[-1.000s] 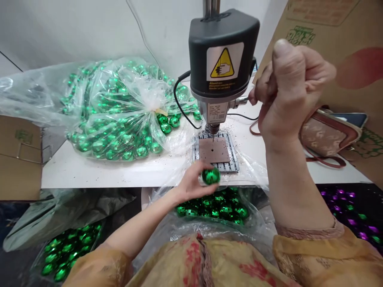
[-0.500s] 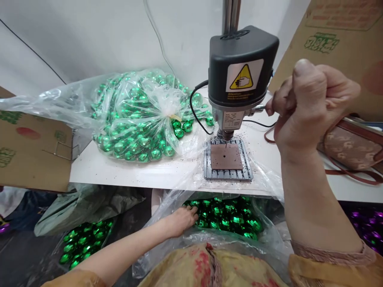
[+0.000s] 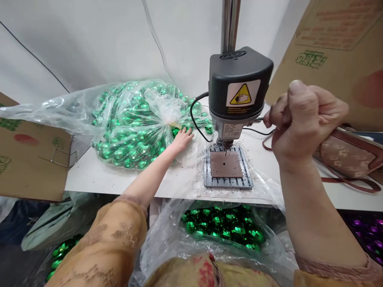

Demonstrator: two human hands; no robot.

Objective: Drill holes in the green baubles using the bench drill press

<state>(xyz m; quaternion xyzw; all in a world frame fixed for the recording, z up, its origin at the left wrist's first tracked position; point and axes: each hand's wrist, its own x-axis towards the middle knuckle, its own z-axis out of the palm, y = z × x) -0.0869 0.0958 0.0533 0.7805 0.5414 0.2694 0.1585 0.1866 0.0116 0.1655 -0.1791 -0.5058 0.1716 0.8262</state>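
My right hand (image 3: 305, 115) is wrapped in a fist around the feed handle at the side of the small black drill press (image 3: 239, 79). The drill bit (image 3: 226, 153) stands above a brown square pad (image 3: 226, 169) with a dark hole in it, lying on the slotted metal base (image 3: 229, 183). My left hand (image 3: 183, 140) reaches across the table with fingers spread, touching loose green faceted balls (image 3: 175, 129) beside the tied clear bag (image 3: 134, 119) of such balls. Whatever lies under its palm is hidden.
In front of me, below the table edge, more green balls (image 3: 227, 223) lie in open plastic. Cardboard boxes (image 3: 32, 159) flank the table. A handbag (image 3: 344, 155) with a brown strap lies at right. Dark shavings dot the white tabletop (image 3: 86, 179); purple balls (image 3: 366, 235) show lower right.
My left hand has moved up from the green balls below the table to the loose ones by the tied bag. My right hand stays on the handle. The view has tilted slightly up.
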